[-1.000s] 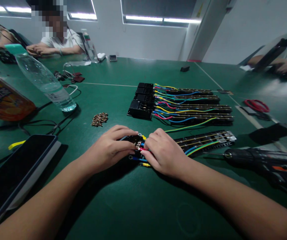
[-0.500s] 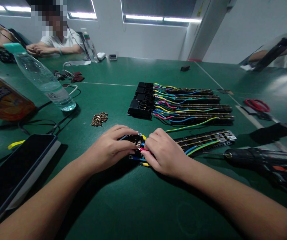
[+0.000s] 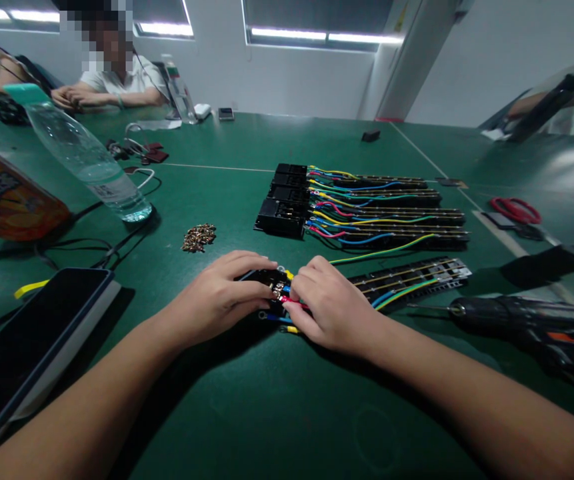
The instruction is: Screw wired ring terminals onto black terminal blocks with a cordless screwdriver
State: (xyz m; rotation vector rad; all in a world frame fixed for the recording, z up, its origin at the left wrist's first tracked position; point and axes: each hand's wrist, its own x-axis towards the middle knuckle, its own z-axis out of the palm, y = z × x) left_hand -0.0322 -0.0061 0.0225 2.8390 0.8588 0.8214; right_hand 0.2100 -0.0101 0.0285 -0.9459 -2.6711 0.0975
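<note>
My left hand (image 3: 219, 292) is closed around the near end of a black terminal block (image 3: 265, 275), its thumb and fingertips by the metal contacts. Opposite it, my right hand (image 3: 334, 307) pinches a red wire (image 3: 287, 299) against those contacts; the fingers cover most of the wire. Loose blue and yellow ring-lugged wires (image 3: 275, 317) poke out below the block. To the right, a black strip with brass-coloured rails (image 3: 407, 280) carries blue and green-yellow wires. A small heap of brass-coloured screws (image 3: 199, 237) lies beyond my left hand.
Several similar wired black units (image 3: 287, 213) lie side by side farther back. A power drill (image 3: 517, 320) rests at right, bit pointing left. A phone (image 3: 41, 333), water bottle (image 3: 87, 160) and orange drink bottle (image 3: 9, 193) stand or lie at left. People sit across the green table (image 3: 287, 413).
My right hand has shifted very slightly to the right. Both hands keep the same hold, and the things around them stay where they were.
</note>
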